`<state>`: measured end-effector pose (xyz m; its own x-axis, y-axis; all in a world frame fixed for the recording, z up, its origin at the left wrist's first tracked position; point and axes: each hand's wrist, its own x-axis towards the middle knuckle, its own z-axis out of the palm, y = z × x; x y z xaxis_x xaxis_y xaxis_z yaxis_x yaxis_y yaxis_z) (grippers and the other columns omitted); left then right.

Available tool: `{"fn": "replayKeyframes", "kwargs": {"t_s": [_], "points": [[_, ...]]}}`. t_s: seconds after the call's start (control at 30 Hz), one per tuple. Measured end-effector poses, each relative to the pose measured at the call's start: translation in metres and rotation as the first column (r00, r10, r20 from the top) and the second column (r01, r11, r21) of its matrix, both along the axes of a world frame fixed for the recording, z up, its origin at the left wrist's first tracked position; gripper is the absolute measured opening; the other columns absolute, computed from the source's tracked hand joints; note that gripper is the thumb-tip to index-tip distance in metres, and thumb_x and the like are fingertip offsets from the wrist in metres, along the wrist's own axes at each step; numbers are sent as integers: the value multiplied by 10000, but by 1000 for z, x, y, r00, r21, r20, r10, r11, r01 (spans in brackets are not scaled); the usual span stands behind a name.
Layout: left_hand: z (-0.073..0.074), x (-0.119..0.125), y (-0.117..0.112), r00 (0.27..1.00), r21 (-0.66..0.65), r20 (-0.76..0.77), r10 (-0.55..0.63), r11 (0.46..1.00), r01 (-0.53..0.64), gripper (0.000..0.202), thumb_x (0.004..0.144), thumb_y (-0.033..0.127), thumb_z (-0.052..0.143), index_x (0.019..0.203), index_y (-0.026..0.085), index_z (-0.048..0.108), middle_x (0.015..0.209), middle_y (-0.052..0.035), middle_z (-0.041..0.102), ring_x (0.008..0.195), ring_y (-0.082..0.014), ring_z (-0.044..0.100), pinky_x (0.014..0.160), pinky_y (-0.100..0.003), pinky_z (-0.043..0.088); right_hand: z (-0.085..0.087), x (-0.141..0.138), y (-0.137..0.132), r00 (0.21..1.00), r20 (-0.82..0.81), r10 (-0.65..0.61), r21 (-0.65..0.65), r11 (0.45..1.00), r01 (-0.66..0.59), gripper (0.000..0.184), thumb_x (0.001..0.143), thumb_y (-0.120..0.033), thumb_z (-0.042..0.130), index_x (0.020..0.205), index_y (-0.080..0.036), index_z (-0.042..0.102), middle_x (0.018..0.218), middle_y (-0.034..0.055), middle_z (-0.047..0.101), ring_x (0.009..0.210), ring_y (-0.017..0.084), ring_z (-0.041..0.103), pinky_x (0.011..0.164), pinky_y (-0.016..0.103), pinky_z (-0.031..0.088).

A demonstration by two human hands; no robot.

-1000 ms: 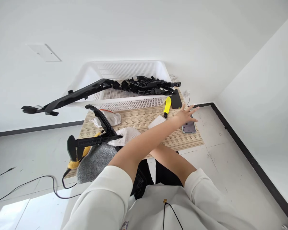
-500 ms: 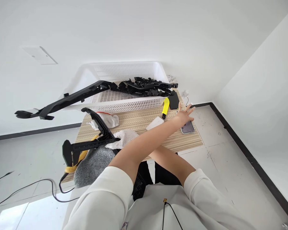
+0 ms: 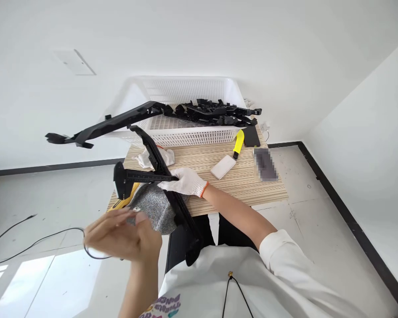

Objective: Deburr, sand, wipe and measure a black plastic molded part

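My right hand (image 3: 185, 181), in a white knit glove with an orange cuff, is closed around a long black plastic strip (image 3: 179, 205) and a black caliper (image 3: 146, 176). The strip slants from the basket's front edge down to my lap, and the caliper lies across it, jaws to the left. My bare left hand (image 3: 126, 234) is raised at the lower left, slightly blurred, its fingers loosely bent and thumb apart. A small whitish spot shows near its fingertips; I cannot make out what it is. A grey fuzzy cloth (image 3: 152, 207) lies beneath the caliper.
A white plastic basket (image 3: 199, 138) holds several black strips (image 3: 215, 115); one juts out left. On the wooden table (image 3: 252, 194) are a white glove (image 3: 166, 157), a white block (image 3: 223, 167), a yellow-handled tool (image 3: 239, 142), a black flat object (image 3: 251, 136), a phone (image 3: 265, 164) and a yellow tool (image 3: 124, 202).
My left hand has swung from beside the phone, across my right arm, to the lower left. My right hand still holds the strip and caliper. The view has shifted slightly.
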<state>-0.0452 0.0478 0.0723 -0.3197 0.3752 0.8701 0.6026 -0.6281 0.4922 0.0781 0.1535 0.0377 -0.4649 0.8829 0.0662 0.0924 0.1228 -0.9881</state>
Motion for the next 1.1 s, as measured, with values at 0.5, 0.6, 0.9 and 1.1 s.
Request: {"fn": "replayKeyframes", "kwargs": {"t_s": [0.5, 0.6, 0.9, 1.1], "points": [[-28, -6, -17, 754, -859, 310, -578, 169, 483, 327, 903, 473, 609, 1085, 201, 624, 1145, -97, 708, 1149, -297, 631, 972, -410, 493, 73, 36, -26, 945, -292, -145, 92, 980, 178, 287, 816, -457, 669, 870, -175, 656, 780, -6, 633, 735, 137, 564, 693, 270, 465], [-30, 1, -23, 667, -798, 469, -578, 47, 601, 274, 956, 452, 532, 982, 187, 596, 901, -67, 717, 922, -255, 696, 869, -401, 534, 79, 55, -34, 953, -126, -277, 190, 936, 297, 351, 856, -534, 613, 836, -185, 644, 758, -13, 623, 718, 126, 554, 679, 260, 436], [-39, 11, -29, 591, -626, 664, -458, 92, 775, 190, 995, 394, 498, 1030, 213, 453, 799, 16, 618, 670, -155, 631, 683, -344, 550, 75, 101, -65, 730, 536, -423, 459, 872, 169, 493, 902, -663, 487, 846, -195, 633, 630, -24, 548, 624, 110, 512, 589, 238, 284], [-38, 13, -29, 597, -654, 646, -476, 59, 754, 193, 998, 397, 494, 990, 208, 458, 771, 15, 625, 674, -160, 641, 698, -354, 550, 57, 119, -70, 563, 642, -521, 509, 838, 195, 557, 984, -633, 321, 889, -191, 647, 689, 5, 577, 568, 109, 483, 532, 241, 232]]}}
